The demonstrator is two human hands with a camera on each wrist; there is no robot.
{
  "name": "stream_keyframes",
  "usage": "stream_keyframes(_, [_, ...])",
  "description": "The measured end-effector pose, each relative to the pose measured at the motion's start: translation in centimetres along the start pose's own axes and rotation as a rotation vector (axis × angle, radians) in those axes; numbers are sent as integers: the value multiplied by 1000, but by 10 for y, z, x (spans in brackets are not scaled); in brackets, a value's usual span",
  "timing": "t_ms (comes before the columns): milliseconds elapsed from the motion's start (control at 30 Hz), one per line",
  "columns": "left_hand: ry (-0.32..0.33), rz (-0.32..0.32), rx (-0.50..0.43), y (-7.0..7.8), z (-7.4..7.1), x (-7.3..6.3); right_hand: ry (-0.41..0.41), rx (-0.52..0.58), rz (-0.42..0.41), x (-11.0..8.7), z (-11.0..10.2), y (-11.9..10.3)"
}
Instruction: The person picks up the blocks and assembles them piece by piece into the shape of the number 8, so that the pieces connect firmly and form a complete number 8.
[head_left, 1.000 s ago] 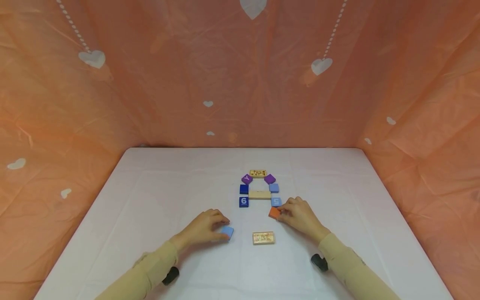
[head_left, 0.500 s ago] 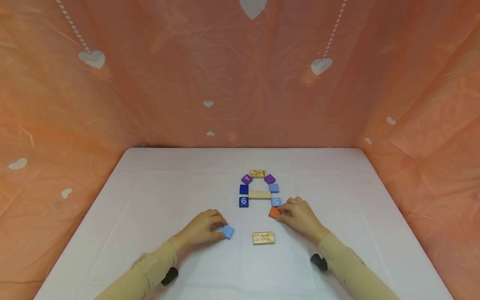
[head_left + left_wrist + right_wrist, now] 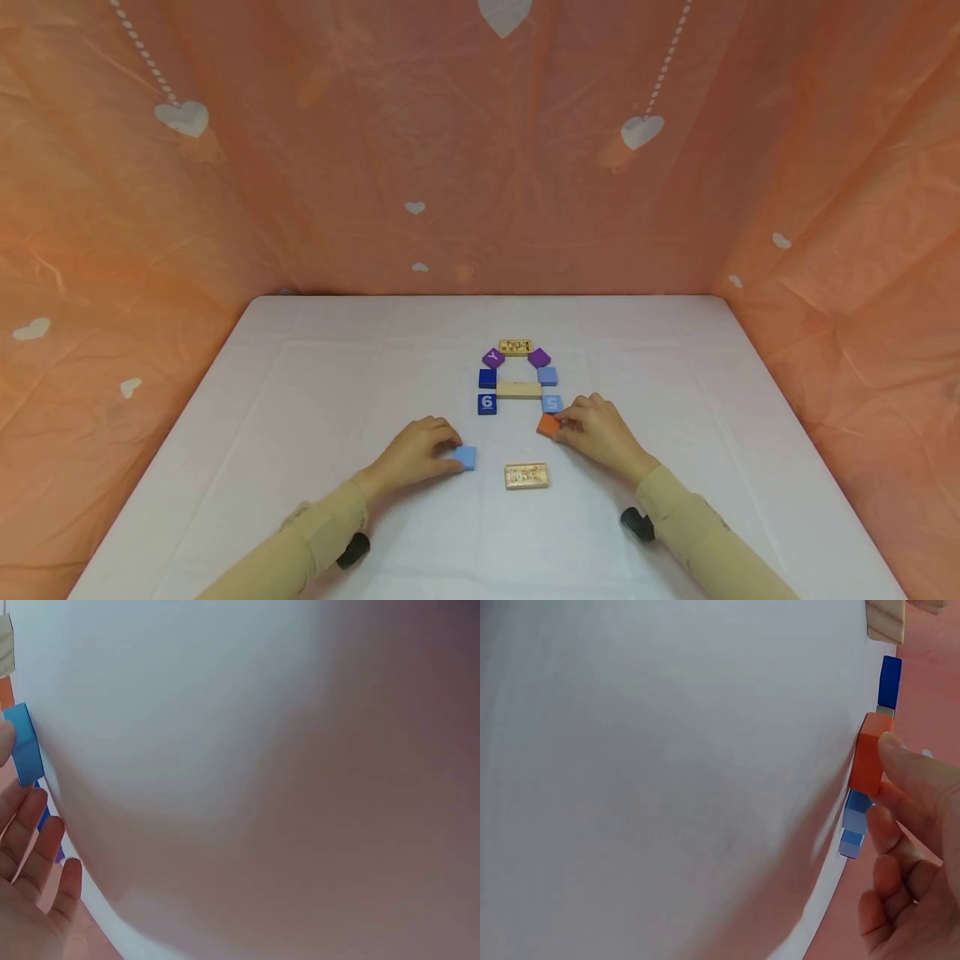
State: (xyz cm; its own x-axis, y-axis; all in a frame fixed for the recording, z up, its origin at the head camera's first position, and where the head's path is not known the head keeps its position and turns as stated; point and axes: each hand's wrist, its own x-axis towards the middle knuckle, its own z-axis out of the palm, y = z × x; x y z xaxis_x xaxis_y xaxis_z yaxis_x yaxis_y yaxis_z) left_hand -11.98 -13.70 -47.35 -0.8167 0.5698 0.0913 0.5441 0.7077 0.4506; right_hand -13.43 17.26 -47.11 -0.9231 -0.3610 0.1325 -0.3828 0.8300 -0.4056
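Note:
My left hand (image 3: 414,452) pinches a light blue square tile (image 3: 466,457) between thumb and fingers, left of a loose wooden domino-like block (image 3: 527,476). In the left wrist view the blue tile (image 3: 25,744) sits between thumb and fingertips. My right hand (image 3: 604,432) pinches an orange tile (image 3: 548,426), turned at a slant just below the light blue tile marked 5 (image 3: 552,403). The right wrist view shows the thumb against the orange tile (image 3: 868,754). A dark blue tile marked 6 (image 3: 487,404) lies opposite the 5 tile.
Beyond the hands, a plain wooden block (image 3: 518,390) lies between two columns of tiles. Above are a dark blue tile (image 3: 487,378), a light blue tile (image 3: 547,376), purple tiles (image 3: 492,357) and a printed wooden block (image 3: 515,347). A white cloth covers the table (image 3: 337,358).
My left hand has shifted slightly to the right and away from me, with the light blue tile turned squarer. The right hand and the orange tile stay in place.

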Motion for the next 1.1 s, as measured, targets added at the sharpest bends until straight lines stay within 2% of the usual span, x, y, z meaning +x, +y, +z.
stream_keyframes(400, [51,-88,65,13,12,23,12,5,4,0,1,1])
stream_keyframes(733, [83,-170,44,22,16,40,18,-6,5,1,0,1])
stream_keyframes(1100, [135,-204,61,26,20,49,11,-9,6,1,2,1])
